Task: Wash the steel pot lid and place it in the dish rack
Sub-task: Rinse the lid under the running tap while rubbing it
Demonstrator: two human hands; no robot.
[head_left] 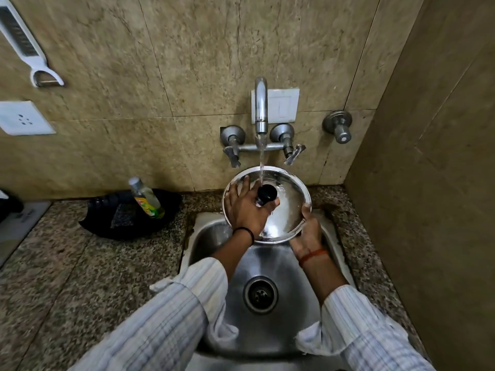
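Observation:
The round steel pot lid (288,202) with a black knob (267,193) is held tilted over the back of the sink, under the running tap (261,105). Water falls onto the lid next to the knob. My left hand (245,208) lies flat on the lid's left face, fingers spread around the knob's stem. My right hand (308,231) grips the lid's lower right rim from below. No dish rack is in view.
A steel sink (294,303) with a drain (260,294) sits in a speckled granite counter (80,277). A black tray (128,218) holds a soap bottle (146,198) and a scrub pad. Wall valves, a switch plate, a socket and a hanging peeler (32,49) are on the tiles.

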